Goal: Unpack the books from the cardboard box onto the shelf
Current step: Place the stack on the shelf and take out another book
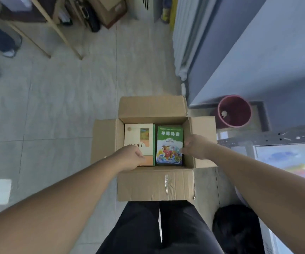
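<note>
Two book stacks remain inside the cardboard box (pixel 155 182). Left hand (pixel 129 158) grips the cream book (pixel 138 138); right hand (pixel 195 145) closes on the green book (pixel 169 143). Neither looks lifted yet.

You stand on a pale tiled floor (pixel 65 107). Far past your hands, wooden table legs (pixel 56 28) stand to the left. A white radiator (pixel 186 37) and a red bin (pixel 234 110) sit to the right
</note>
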Tool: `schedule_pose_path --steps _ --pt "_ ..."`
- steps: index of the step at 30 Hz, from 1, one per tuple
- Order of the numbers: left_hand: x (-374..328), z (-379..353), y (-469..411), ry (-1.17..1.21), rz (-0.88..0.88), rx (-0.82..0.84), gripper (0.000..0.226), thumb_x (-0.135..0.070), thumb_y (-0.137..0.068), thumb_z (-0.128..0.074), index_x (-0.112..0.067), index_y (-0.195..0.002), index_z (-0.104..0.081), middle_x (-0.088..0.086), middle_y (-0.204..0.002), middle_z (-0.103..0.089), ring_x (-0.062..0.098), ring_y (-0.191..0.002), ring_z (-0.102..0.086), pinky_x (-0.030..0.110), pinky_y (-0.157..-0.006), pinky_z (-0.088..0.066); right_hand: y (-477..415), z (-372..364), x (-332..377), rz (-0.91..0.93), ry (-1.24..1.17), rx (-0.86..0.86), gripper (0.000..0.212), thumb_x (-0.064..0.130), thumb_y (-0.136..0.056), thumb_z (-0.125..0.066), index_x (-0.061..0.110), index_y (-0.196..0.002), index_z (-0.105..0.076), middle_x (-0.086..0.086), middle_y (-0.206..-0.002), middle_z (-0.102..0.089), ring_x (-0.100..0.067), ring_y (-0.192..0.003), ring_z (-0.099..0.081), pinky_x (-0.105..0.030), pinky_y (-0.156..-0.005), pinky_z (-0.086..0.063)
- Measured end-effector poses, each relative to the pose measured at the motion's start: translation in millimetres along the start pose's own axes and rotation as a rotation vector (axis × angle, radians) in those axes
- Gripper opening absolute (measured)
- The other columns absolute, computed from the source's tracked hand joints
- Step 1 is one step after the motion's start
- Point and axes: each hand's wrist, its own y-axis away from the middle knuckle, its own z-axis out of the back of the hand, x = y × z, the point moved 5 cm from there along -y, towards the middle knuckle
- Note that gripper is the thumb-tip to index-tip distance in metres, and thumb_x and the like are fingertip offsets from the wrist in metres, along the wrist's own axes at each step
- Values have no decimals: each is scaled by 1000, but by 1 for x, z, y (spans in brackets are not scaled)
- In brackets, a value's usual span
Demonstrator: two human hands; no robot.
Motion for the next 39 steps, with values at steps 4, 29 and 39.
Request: schedule_pose_path --steps 4,29,39 --pt "14 -23 -64 180 45 35 37 -34 -95 -69 -17 -128 -69 6 -134 -69 22 -116 -64 32 -100 -49 -59 -30 -17 -73 -70 25 55 44 -94 -72 14 -137 -59 -7 -131 -64 -23 -103 -56 -32 -80 -43" --pt "-3 -130 -301 638 322 87 62 -33 -92 -70 -5 -142 -47 -3 -79 -54 7 -60 -49 20 -43 -40 -234 -166 -84 -564 -820 -139 50 25 -89 -77 7 -132 -58 -11 -120 -71 -29 -102 -68 -23 -61 -41" --pt "-5 -148 -317 786 398 127 91 -47 -82 -73 -9 -157 -35 12 -147 -57 30 -123 -55 42 -93 -41 -236 -163 -90 -550 -768 -48 57 23 -88 -79 5 -135 -51 -14 -124 -68 -33 -112 -67 -39 -93 -53"
